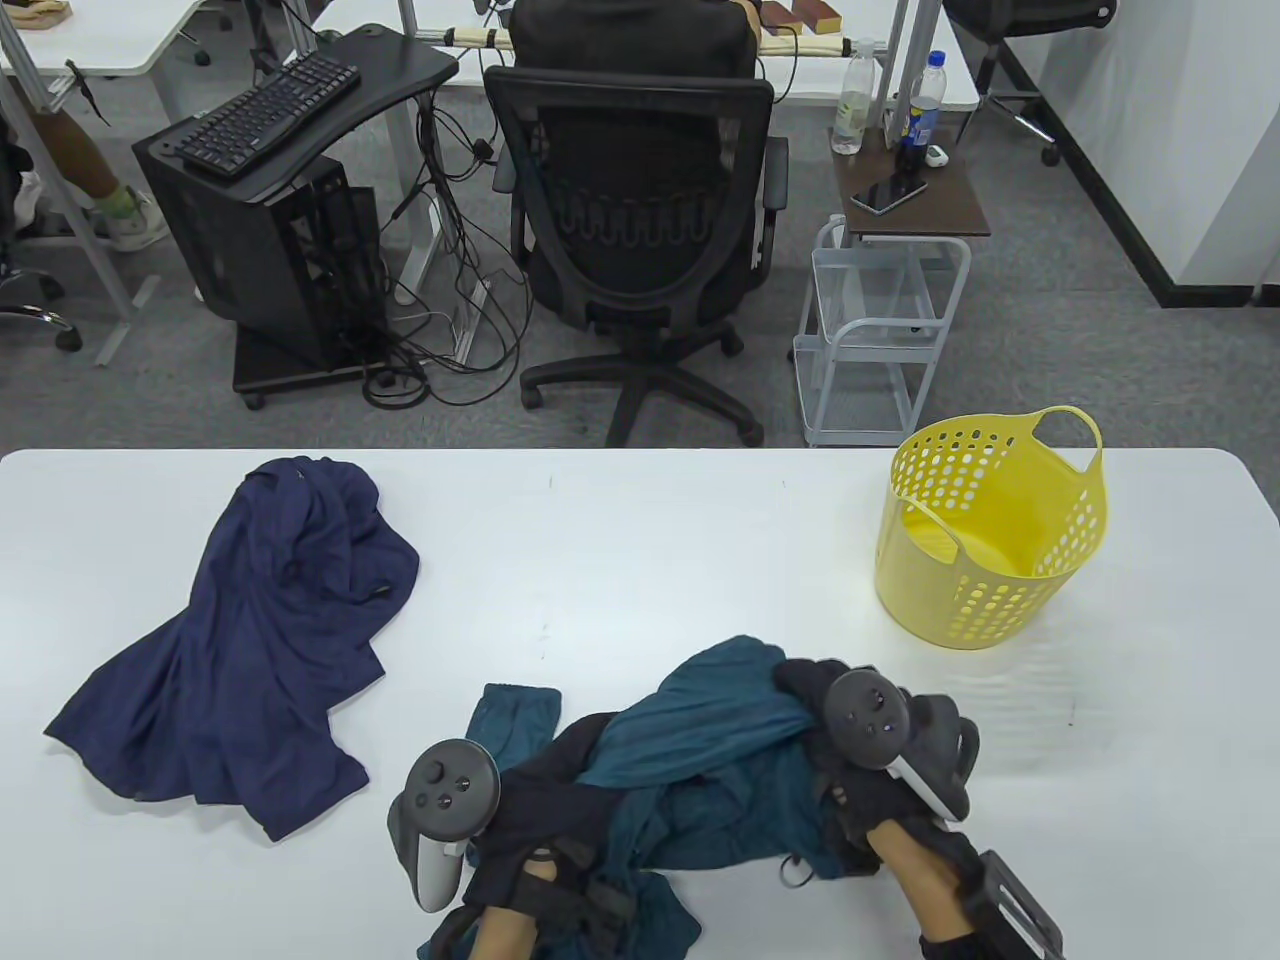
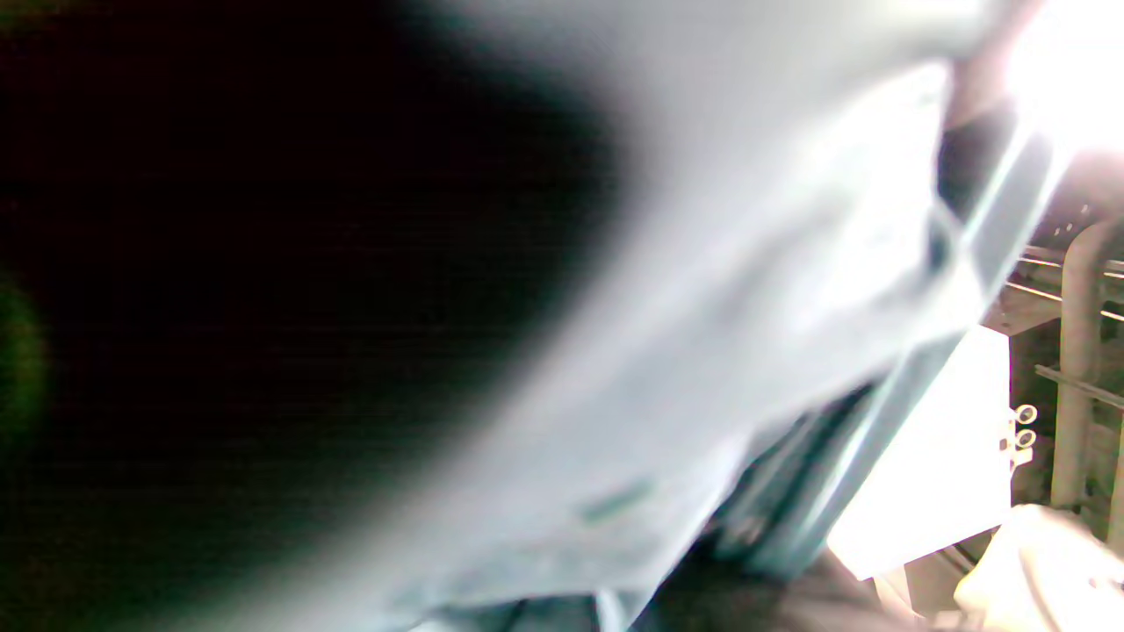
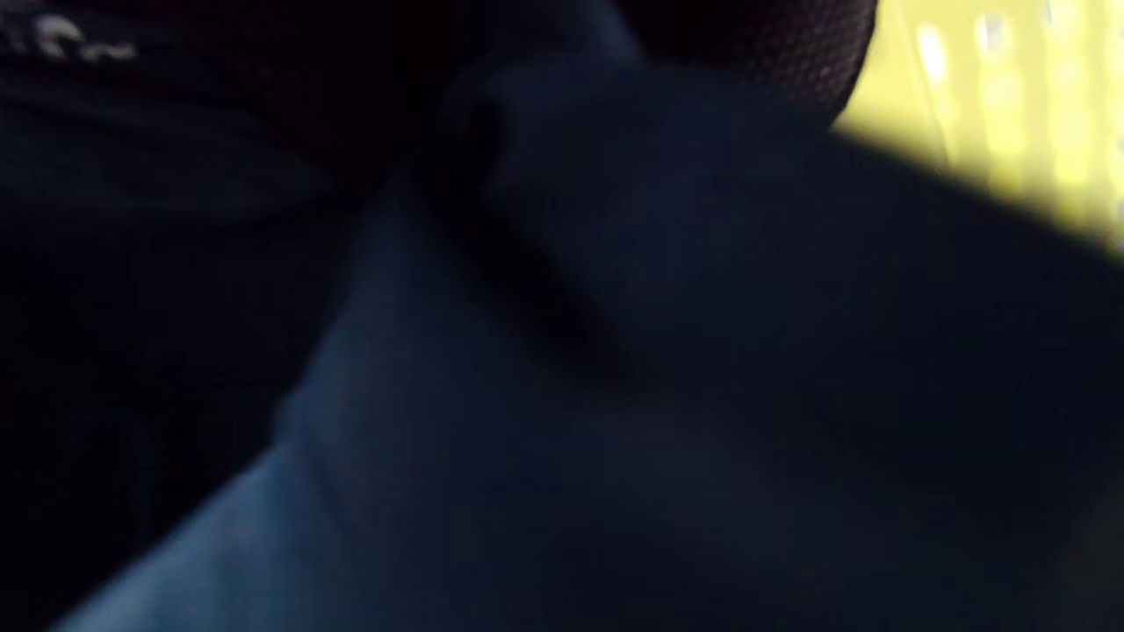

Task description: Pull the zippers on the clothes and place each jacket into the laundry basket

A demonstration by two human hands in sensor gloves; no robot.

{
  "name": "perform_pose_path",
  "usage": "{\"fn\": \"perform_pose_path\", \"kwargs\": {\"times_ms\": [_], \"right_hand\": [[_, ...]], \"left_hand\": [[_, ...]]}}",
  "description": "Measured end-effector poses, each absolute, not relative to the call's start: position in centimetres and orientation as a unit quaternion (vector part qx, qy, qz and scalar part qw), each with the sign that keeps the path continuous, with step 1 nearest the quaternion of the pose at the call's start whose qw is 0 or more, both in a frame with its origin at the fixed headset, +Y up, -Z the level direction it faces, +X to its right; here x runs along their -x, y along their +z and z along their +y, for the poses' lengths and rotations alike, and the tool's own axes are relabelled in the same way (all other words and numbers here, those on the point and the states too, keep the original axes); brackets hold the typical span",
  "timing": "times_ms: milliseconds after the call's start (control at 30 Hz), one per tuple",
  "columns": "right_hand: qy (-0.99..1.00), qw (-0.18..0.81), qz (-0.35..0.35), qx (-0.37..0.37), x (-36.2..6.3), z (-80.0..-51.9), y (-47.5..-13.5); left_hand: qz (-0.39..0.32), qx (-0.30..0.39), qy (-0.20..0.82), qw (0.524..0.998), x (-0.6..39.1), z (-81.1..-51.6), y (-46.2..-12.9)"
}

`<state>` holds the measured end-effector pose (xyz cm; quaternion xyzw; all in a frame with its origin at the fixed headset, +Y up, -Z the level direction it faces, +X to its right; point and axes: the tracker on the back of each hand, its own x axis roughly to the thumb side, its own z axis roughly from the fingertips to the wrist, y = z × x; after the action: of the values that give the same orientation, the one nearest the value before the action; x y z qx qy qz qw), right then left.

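A teal jacket [image 1: 700,745] lies bunched near the front edge of the white table [image 1: 620,540]. My left hand [image 1: 560,765] grips its left side, with the fabric draped over the fingers. My right hand [image 1: 805,685] holds the bundle's upper right, fingers curled into the cloth. A navy jacket [image 1: 250,640] lies crumpled on the table's left, away from both hands. The yellow laundry basket [image 1: 990,530] stands at the far right, a little beyond my right hand. In the right wrist view, dark jacket fabric [image 3: 615,395] fills the frame, with the basket [image 3: 1010,105] blurred behind. The left wrist view is a blur.
Behind the table's far edge stand a black office chair [image 1: 630,200], a white wire cart [image 1: 880,320] and a computer stand with a keyboard [image 1: 265,110]. Bare table surface lies between the two jackets and in front of the basket.
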<state>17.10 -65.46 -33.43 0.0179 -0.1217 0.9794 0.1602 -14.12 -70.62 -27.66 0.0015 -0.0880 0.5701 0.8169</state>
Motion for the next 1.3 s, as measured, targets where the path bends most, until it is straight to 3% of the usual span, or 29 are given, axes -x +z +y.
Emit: {"fn": "perform_pose_path", "kwargs": {"times_ms": [167,267,333,433,533,600,667,733,933,1000,1100,1167,1300], "right_hand": [[0.954,0.157,-0.252,-0.026,-16.2,-60.9,-34.4],[0.943,0.136,-0.298,-0.054,-15.6,-61.0,-34.6],[0.944,0.127,-0.295,-0.074,-15.6,-63.1,-35.1],[0.968,0.084,-0.223,-0.079,-15.7,-67.9,-36.4],[0.998,0.02,-0.007,-0.057,-15.5,-74.5,-37.5],[0.996,-0.005,0.034,-0.079,-15.5,-77.0,-37.5],[0.996,-0.021,0.047,-0.073,-15.9,-77.0,-37.3],[0.997,0.025,0.037,-0.067,-16.5,-75.7,-36.9],[0.982,0.157,-0.081,-0.069,-18.1,-69.6,-33.2],[0.979,0.171,-0.101,-0.054,-18.0,-69.3,-31.8],[0.984,0.174,0.026,-0.041,-16.9,-71.4,-30.7],[0.979,0.169,0.099,-0.053,-15.7,-73.5,-30.2],[0.97,0.161,0.148,-0.104,-12.8,-76.3,-29.3]], "left_hand": [[-0.101,0.009,0.509,0.855,13.4,-69.7,-26.6],[-0.099,0.014,0.434,0.895,12.4,-69.4,-26.3],[-0.086,0.038,0.364,0.927,11.8,-69.9,-26.3],[-0.067,0.122,0.249,0.959,11.1,-71.3,-26.9],[-0.037,0.281,0.142,0.948,10.7,-73.7,-27.4],[-0.045,0.305,0.136,0.941,11.1,-74.6,-27.8],[-0.042,0.316,0.165,0.933,11.7,-74.8,-28.1],[-0.035,0.298,0.196,0.934,12.5,-74.4,-28.3],[0.02,0.166,0.224,0.96,14.9,-72.2,-28.3],[-0.02,0.147,0.178,0.973,14.7,-72.3,-28.7],[-0.065,0.143,0.059,0.986,13.5,-73.7,-29.4],[-0.093,0.17,0.04,0.98,12.6,-74.9,-29.8],[-0.13,0.241,0.069,0.959,10.7,-77.3,-30.6]]}}
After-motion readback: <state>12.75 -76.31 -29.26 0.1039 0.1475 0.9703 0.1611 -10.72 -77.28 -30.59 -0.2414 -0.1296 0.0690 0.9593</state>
